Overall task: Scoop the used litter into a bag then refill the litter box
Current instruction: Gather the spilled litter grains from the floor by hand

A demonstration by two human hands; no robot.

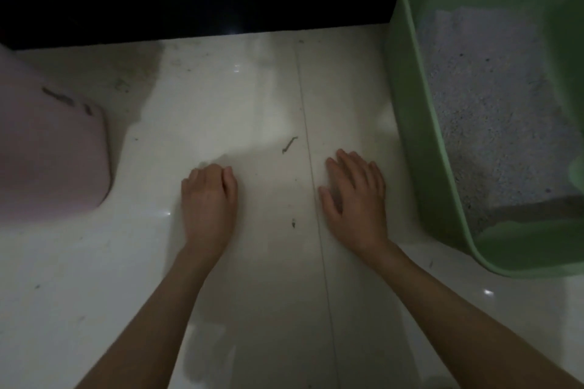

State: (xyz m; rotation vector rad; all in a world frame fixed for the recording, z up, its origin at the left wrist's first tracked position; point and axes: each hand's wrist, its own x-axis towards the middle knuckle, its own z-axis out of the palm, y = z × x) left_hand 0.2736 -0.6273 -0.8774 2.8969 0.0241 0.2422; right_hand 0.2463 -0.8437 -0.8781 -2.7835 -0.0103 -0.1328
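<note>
Litter box (414, 136) sits right of spread right hand (357, 196); left hand (208, 199) curls, both empty.

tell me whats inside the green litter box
The green litter box holds pale grey litter with a few dark specks. Its near end shows a darker, bare-looking patch. The frame edge cuts off the right side. No scoop is visible.

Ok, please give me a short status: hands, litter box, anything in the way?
Left hand curled, holding nothing; right hand open. Green litter box untouched, grey litter inside. No scoop or bag visible.
</note>
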